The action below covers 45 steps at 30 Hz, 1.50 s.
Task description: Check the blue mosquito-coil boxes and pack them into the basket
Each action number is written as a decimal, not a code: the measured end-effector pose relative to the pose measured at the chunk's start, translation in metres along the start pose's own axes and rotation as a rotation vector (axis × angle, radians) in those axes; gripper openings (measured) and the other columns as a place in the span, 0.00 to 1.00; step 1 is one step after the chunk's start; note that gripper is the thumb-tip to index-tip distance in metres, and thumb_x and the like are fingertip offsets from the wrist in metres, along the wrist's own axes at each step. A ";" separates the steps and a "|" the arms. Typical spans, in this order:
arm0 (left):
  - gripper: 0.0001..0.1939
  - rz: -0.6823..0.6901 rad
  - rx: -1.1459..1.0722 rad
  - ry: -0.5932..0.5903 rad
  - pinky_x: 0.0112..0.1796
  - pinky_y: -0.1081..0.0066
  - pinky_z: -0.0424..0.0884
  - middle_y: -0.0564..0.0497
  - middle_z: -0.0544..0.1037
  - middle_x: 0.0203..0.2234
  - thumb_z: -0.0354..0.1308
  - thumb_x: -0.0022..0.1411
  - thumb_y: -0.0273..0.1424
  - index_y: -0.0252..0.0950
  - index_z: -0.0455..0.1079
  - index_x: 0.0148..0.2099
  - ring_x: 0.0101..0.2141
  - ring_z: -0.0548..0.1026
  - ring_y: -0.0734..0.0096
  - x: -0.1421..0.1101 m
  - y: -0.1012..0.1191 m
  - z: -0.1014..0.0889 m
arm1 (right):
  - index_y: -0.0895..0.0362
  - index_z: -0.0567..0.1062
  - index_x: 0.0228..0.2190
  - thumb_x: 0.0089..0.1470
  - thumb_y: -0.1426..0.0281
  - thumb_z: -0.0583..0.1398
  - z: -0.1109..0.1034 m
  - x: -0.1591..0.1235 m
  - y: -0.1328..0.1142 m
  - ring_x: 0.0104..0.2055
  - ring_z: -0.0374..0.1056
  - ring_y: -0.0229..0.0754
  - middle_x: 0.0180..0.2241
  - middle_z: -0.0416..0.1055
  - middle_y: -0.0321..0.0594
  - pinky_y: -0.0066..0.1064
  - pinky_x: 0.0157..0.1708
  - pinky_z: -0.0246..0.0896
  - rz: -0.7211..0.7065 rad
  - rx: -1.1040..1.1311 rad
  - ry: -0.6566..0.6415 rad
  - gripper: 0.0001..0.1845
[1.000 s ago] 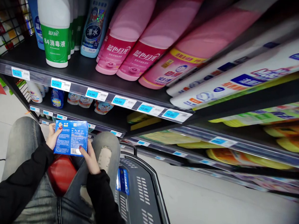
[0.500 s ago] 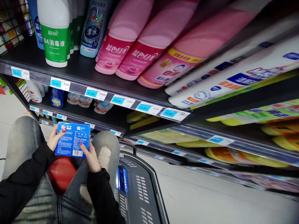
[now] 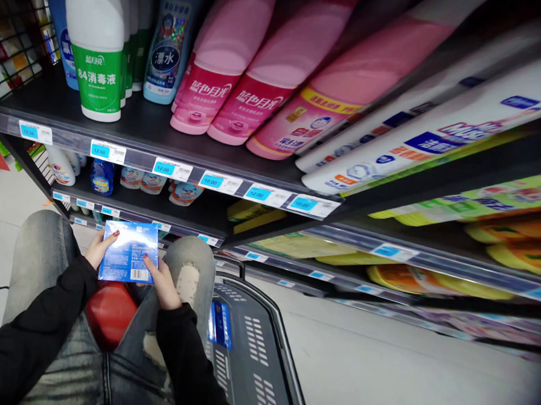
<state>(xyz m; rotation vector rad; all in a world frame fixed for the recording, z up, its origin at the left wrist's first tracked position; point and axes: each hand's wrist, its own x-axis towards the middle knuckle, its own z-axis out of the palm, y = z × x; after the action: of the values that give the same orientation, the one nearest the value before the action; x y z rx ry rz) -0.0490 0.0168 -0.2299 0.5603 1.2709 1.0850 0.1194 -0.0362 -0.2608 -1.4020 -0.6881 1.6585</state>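
Between my knees I hold a flat blue box (image 3: 125, 258) with small white print, a barcode at its lower right and a bright glare across its upper part. My left hand (image 3: 97, 248) grips the box's left edge, thumb on its face. On the right side, my right hand (image 3: 165, 284) grips it too, with the thumb pressed near the barcode. The other fingers are mostly hidden behind the box. Beneath it, between my legs, shows a red surface (image 3: 110, 315).
A dark shelf (image 3: 133, 138) ahead carries a white-and-green disinfectant bottle (image 3: 98, 66), pink bottles (image 3: 203, 96) and white bottles (image 3: 386, 154). By my right leg stands a grey shopping basket (image 3: 248, 358) holding a blue package (image 3: 221, 325). Lower shelves hold yellow-orange packages (image 3: 411, 279).
The blue box has tilted slightly in my hands, so glare now washes out its upper print. Both hands keep their grip, and the view has shifted very slightly.
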 end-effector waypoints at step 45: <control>0.30 -0.052 -0.252 -0.341 0.51 0.58 0.62 0.50 0.77 0.40 0.61 0.51 0.39 0.43 0.62 0.56 0.49 0.70 0.56 -0.012 0.001 0.001 | 0.55 0.74 0.41 0.41 0.50 0.63 -0.001 -0.014 -0.020 0.46 0.69 0.52 0.42 0.75 0.42 0.41 0.46 0.63 -0.165 0.298 0.083 0.29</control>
<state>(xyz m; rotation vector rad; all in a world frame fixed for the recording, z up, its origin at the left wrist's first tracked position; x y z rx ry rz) -0.0475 0.0072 -0.2233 0.4930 0.8339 1.0366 0.1257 -0.0389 -0.2374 -1.1621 -0.4728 1.4947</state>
